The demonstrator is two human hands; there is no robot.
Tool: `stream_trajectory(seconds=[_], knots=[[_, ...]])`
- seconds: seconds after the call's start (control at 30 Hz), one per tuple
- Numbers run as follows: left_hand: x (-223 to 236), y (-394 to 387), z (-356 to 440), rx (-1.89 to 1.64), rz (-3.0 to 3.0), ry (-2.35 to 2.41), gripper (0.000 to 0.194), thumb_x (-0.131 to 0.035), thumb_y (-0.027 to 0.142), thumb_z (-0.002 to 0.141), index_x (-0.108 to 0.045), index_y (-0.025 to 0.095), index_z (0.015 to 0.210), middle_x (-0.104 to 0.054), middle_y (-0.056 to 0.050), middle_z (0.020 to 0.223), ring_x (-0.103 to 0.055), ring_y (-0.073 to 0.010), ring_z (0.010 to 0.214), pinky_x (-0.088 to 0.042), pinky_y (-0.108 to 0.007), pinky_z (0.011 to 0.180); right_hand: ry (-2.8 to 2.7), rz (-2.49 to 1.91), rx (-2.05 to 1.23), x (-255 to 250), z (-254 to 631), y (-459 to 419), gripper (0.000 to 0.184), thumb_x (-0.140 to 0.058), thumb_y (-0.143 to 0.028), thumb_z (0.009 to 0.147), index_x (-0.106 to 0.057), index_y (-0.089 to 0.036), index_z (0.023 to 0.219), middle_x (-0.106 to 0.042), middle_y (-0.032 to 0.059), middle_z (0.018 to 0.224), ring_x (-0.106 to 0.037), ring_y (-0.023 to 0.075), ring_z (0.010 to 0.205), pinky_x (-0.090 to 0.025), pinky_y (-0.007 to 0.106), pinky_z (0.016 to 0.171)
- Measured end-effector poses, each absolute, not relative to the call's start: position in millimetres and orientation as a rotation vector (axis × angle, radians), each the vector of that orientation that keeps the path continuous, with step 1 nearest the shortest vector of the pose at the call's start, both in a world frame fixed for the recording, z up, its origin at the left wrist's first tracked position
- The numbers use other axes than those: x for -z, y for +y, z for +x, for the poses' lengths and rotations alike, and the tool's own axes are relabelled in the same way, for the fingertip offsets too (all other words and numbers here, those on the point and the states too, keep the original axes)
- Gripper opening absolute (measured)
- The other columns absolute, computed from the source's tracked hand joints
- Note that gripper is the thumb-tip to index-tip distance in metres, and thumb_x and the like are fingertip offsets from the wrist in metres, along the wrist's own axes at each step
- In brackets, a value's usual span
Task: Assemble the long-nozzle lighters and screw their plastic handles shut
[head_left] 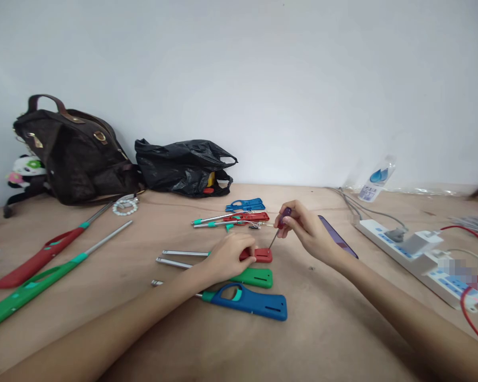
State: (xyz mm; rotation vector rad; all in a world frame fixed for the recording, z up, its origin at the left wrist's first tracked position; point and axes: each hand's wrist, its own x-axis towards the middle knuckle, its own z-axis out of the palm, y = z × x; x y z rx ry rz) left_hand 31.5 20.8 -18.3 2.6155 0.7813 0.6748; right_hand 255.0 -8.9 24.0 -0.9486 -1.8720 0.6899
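Observation:
My right hand (302, 232) is closed round the purple handle of a screwdriver (286, 213). Its thin shaft slants down to the end of a red gas lighter (265, 255), where the tip meets or nearly meets the handle. My left hand (233, 254) presses on the same red lighter, fingers curled over its middle. Directly below lie a green lighter (258, 277), partly hidden by my left wrist, and a blue lighter (255, 302). Beyond my hands are red lighter parts (255, 217) with metal tubes and a blue casing (247, 205).
At the left lie a long red lighter (43, 257) and a long green lighter (35, 284). A dark bag (79, 154), a black plastic bag (175, 167) and a bead bracelet (125, 207) are behind. On the right are a phone (338, 237), a power strip (382, 241) and a bottle (376, 180).

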Motion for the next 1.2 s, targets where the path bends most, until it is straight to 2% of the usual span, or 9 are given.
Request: stream_trajectory(seconds=[0.4, 0.63, 0.73, 0.83, 0.9, 0.97, 1.07, 1.13, 1.2], knots=[[14, 17, 34, -0.681, 2.583, 0.817, 0.013, -0.062, 0.011, 0.076, -0.052, 0.017, 0.070, -0.063, -0.002, 0.080, -0.058, -0.0205, 0.082, -0.042, -0.030, 0.074, -1.972, -1.005, -0.630, -25, 252, -13, 0.011, -0.036, -0.029, 0.097, -0.043, -0.021, 0.098, -0.064, 0.0054, 0.086, -0.062, 0.0148, 0.066, -0.050, 0.033, 0.067], [16, 18, 33, -0.678, 2.587, 0.826, 0.013, -0.061, 0.011, 0.075, -0.051, 0.018, 0.070, -0.063, -0.002, 0.081, -0.058, -0.0206, 0.082, -0.042, -0.030, 0.073, -1.975, -1.055, -0.565, -25, 252, -13, 0.014, -0.042, -0.032, 0.095, -0.042, -0.021, 0.105, -0.064, 0.0028, 0.078, -0.063, 0.0159, 0.066, -0.050, 0.030, 0.065], [16, 19, 32, -0.672, 2.595, 0.807, 0.011, -0.060, 0.011, 0.076, -0.052, 0.018, 0.072, -0.064, -0.002, 0.082, -0.058, -0.0208, 0.083, -0.042, -0.030, 0.075, -1.960, -1.104, -0.414, -22, 253, -11, 0.022, -0.047, -0.036, 0.093, -0.042, -0.022, 0.109, -0.061, -0.0007, 0.069, -0.061, 0.0156, 0.062, -0.047, 0.027, 0.060], [17, 20, 32, -0.667, 2.604, 0.805, 0.010, -0.059, 0.011, 0.077, -0.053, 0.018, 0.072, -0.063, -0.002, 0.082, -0.058, -0.0204, 0.082, -0.041, -0.030, 0.074, -1.985, -1.224, -0.194, -21, 254, -9, 0.019, -0.050, -0.041, 0.092, -0.047, -0.022, 0.090, -0.060, -0.0008, 0.063, -0.055, 0.0141, 0.054, -0.040, 0.025, 0.055], [17, 20, 32, -0.658, 2.600, 0.814, 0.010, -0.059, 0.011, 0.076, -0.053, 0.018, 0.071, -0.063, -0.002, 0.079, -0.058, -0.0201, 0.081, -0.041, -0.029, 0.072, -2.031, -1.321, -0.040, -25, 255, -9, 0.024, -0.046, -0.040, 0.094, -0.046, -0.022, 0.078, -0.060, 0.0009, 0.064, -0.052, 0.0141, 0.053, -0.036, 0.026, 0.055], [17, 21, 32, -0.657, 2.596, 0.812, 0.010, -0.060, 0.012, 0.076, -0.054, 0.018, 0.071, -0.063, -0.002, 0.079, -0.058, -0.0203, 0.081, -0.041, -0.029, 0.072, -2.133, -1.356, 0.075, -32, 256, -11, 0.024, -0.040, -0.035, 0.096, -0.047, -0.021, 0.078, -0.063, 0.0039, 0.072, -0.054, 0.0158, 0.060, -0.036, 0.027, 0.058], [17, 20, 32, -0.673, 2.600, 0.801, 0.009, -0.059, 0.013, 0.077, -0.053, 0.018, 0.072, -0.063, -0.003, 0.081, -0.058, -0.0210, 0.083, -0.042, -0.030, 0.073, -2.326, -1.340, 0.153, -48, 255, -14, 0.014, -0.039, -0.026, 0.094, -0.049, -0.020, 0.087, -0.064, 0.0062, 0.082, -0.057, 0.0188, 0.073, -0.037, 0.028, 0.063], [18, 20, 32, -0.678, 2.604, 0.801, 0.010, -0.059, 0.012, 0.077, -0.052, 0.018, 0.072, -0.063, -0.003, 0.082, -0.058, -0.0213, 0.084, -0.042, -0.030, 0.074, -2.431, -1.417, 0.219, -58, 253, -15, 0.012, -0.043, -0.028, 0.092, -0.050, -0.020, 0.085, -0.063, 0.0059, 0.075, -0.056, 0.0194, 0.067, -0.034, 0.027, 0.058], [18, 19, 32, -0.681, 2.606, 0.808, 0.011, -0.058, 0.010, 0.076, -0.051, 0.018, 0.072, -0.063, -0.003, 0.082, -0.058, -0.0211, 0.085, -0.042, -0.030, 0.075, -2.499, -1.530, 0.304, -65, 250, -14, 0.021, -0.046, -0.034, 0.092, -0.050, -0.019, 0.079, -0.060, 0.0057, 0.065, -0.054, 0.0194, 0.059, -0.030, 0.028, 0.054]])
